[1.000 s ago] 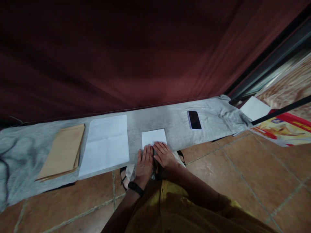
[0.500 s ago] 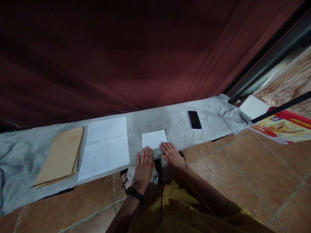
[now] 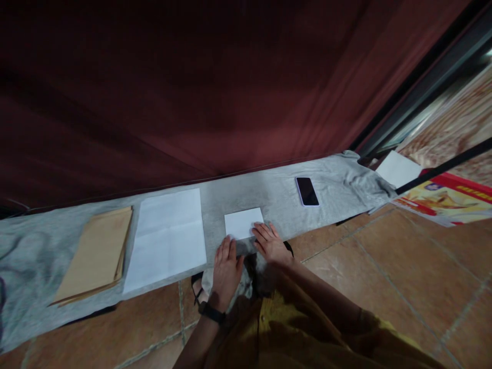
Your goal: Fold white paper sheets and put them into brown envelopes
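Observation:
A small white rectangle of paper (image 3: 242,221), folded or cut, lies flat on the grey cloth in front of me. My right hand (image 3: 271,243) rests with fingers stretched out, its fingertips on the paper's lower right corner. By the lower left corner lies my left hand (image 3: 226,266), fingers extended and its tips at the paper's near edge. Neither hand grips anything. To the left is a large white sheet (image 3: 167,238) with faint creases across it.
A stack of brown paper envelopes or sheets (image 3: 96,253) lies at the far left. On the right sits a phone (image 3: 307,191), dark screen up. Grey cloth (image 3: 215,197) covers the narrow surface, with a dark red curtain (image 3: 230,102) behind. A colourful printed box or board (image 3: 457,200) stands far right.
My left hand has drawn back slightly from the paper's edge. The right hand stays on the corner, barely shifted. The camera view has tilted a little.

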`<state>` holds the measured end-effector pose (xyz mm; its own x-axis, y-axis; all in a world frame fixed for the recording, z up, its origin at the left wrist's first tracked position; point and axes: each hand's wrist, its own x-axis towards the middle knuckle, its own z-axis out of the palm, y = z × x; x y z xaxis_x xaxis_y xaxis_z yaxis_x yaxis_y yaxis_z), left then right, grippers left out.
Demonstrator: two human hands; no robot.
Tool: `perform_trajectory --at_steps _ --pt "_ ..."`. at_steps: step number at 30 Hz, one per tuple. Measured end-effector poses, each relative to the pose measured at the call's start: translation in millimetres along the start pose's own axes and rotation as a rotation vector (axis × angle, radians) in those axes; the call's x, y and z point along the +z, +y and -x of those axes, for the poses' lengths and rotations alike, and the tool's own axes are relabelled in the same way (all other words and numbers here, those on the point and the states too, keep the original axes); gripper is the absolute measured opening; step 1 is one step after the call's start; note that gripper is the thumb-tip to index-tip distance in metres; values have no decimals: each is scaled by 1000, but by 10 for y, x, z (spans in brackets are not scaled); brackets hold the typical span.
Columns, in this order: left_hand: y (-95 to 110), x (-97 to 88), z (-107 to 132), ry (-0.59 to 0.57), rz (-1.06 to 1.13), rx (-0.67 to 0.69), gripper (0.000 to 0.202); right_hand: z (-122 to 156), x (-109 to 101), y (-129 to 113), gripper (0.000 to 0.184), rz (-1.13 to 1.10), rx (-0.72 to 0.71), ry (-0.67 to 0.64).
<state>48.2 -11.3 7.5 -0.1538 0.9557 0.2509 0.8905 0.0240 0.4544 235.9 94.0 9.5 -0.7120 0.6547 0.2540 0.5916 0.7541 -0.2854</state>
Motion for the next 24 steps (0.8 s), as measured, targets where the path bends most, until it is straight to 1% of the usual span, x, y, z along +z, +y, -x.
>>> perform_trajectory --at_steps 3,9,13,15,18,21,24 --pt "11 -31 -85 16 158 -97 51 -38 37 -22 47 -21 16 -1" --pt "13 -77 -356 98 528 -380 44 -27 80 -17 47 -56 18 9" --pt "-33 -73 -520 158 866 -679 40 -35 67 -25 48 -60 27 14" --pt "-55 -67 -559 188 957 -790 43 -41 68 -36 49 -61 36 22" --pt "-59 -74 -568 184 1015 -850 51 -53 75 -52 49 -61 42 35" --pt "-27 -103 -555 153 1085 -883 58 -78 74 -69 48 -45 43 46" --pt "9 -134 -550 126 1145 -892 55 -127 56 -92 45 -19 39 47"
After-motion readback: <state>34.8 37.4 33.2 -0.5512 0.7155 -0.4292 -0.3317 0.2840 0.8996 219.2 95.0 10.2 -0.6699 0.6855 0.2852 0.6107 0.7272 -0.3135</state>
